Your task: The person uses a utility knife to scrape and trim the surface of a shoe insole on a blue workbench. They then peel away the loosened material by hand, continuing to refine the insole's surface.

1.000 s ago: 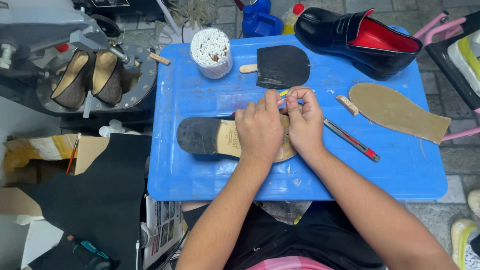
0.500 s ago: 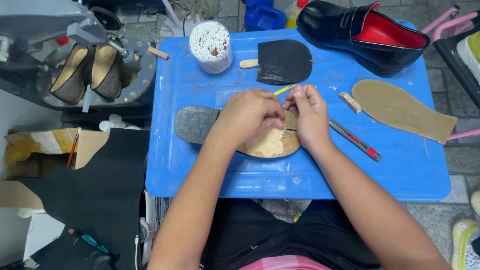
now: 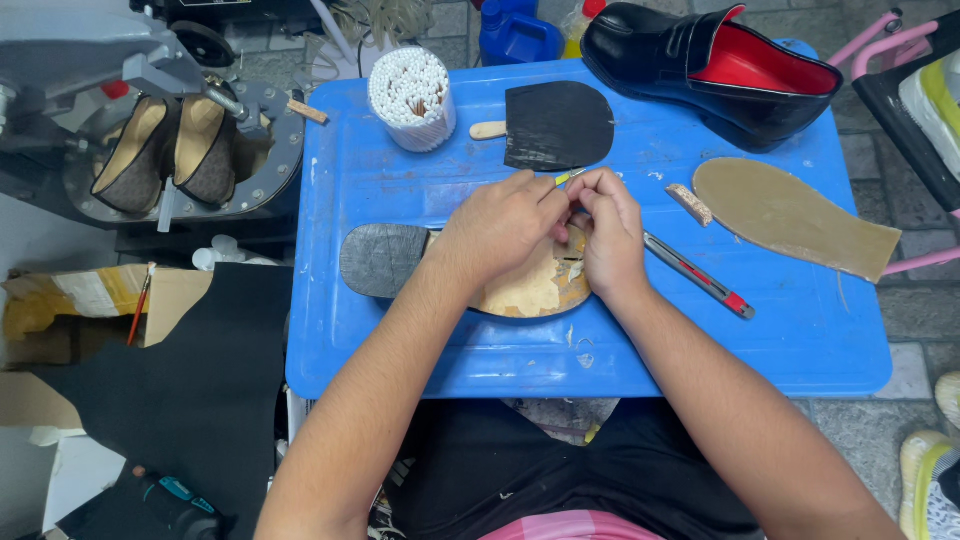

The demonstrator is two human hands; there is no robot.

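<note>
I am sitting at a blue plastic table (image 3: 400,350) set on a grey tiled floor (image 3: 900,320), with a grey machine (image 3: 90,70) holding two shoes standing well off to the left of my hands and a black sheet (image 3: 200,380) lying low on that same side. Beyond my fingertips a flat black sole piece (image 3: 560,125) is lying, with a round tub of white sticks (image 3: 410,95) to its left and a black shoe with a red lining (image 3: 720,75) to its right. A red and black utility knife (image 3: 700,275) is resting just beside my right wrist, and a tan insole (image 3: 790,215) is lying farther out that way, with a small tan scrap (image 3: 690,203) between them. My left hand (image 3: 500,235) and right hand (image 3: 610,235) are meeting over the shoe sole (image 3: 440,275), which is lying flat right under them, its grey heel end poking out to the left. Both hands are curling shut, fingertips pinching together around a thin yellow-green tool (image 3: 567,178) whose tip is showing between them. My right hand is also pressing down on the sole's torn tan layer.
</note>
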